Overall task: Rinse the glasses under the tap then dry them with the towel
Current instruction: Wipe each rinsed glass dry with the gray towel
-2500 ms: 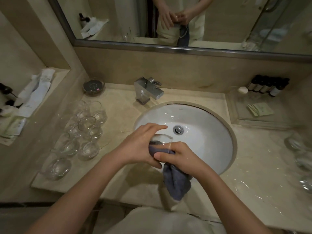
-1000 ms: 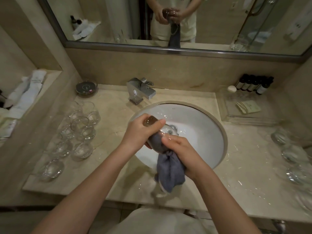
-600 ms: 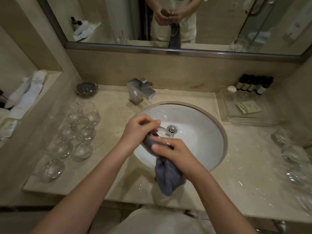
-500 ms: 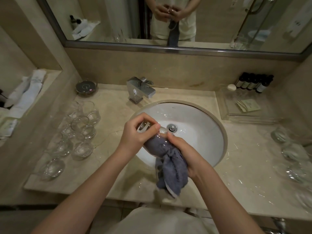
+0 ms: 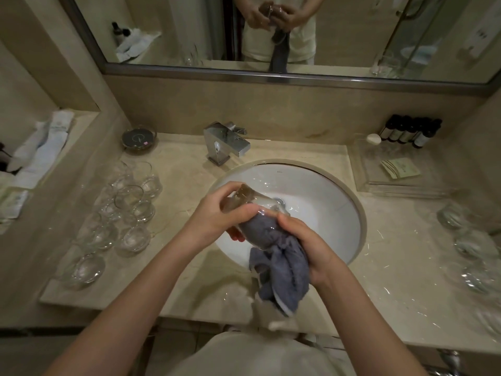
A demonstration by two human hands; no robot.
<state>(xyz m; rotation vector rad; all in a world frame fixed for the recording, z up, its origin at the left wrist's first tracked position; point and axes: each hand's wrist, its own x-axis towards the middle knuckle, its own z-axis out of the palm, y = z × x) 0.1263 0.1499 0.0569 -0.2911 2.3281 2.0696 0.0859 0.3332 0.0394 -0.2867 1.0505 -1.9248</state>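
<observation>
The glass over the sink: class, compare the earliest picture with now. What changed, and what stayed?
The towel, first wrapped outside the glass, is now stuffed inside it by the right hand. The left hand still grips the glass. Counter glasses unchanged.

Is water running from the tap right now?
No, the tap shows no stream, while the left hand holds the glass over the sink.

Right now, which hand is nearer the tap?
Left. The left hand holds the glass just below the tap; the right hand grips the towel, farther off.
</observation>
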